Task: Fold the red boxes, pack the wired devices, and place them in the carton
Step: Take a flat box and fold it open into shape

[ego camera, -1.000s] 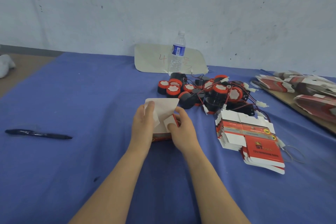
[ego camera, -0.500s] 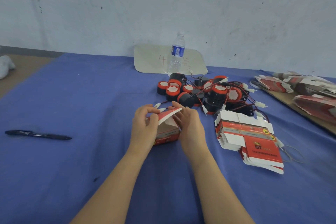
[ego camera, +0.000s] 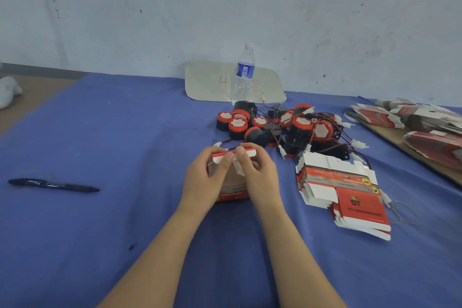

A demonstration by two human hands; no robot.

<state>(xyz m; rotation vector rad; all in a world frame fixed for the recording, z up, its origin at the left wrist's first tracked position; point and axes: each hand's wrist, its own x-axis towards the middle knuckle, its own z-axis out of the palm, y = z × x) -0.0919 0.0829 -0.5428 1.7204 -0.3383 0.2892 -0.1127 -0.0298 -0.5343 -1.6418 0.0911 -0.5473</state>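
From the head camera, a half-folded red box [ego camera: 232, 192] stands on the blue-covered bench [ego camera: 125, 132] near the middle, held between both hands. The left hand [ego camera: 205, 180] grips its left side with fingers curled over the top edge. The right hand [ego camera: 260, 177] grips the right side, its fingers bent round the white-and-red top flap. The hands cover most of the box, so only its lower front with a strip of blurred print and part of the flap show; what lies inside is hidden. A thin wire with a white plug [ego camera: 218, 144] lies just behind the fingertips, and where it leads cannot be told. Behind and to the right sits a tangled heap of wired devices [ego camera: 280, 127], black with red caps. Right of the hands lies a stack of flat boxes [ego camera: 345, 192], its lettering too soft to read, with a rubber band [ego camera: 405, 212] beside it. More flat boxes [ego camera: 425, 127] lie on a board at the right edge, cut off by the frame. A water bottle [ego camera: 243, 75] stands at the wall before a paper sheet [ego camera: 207, 82]. A pen [ego camera: 53, 185] lies well to the left.
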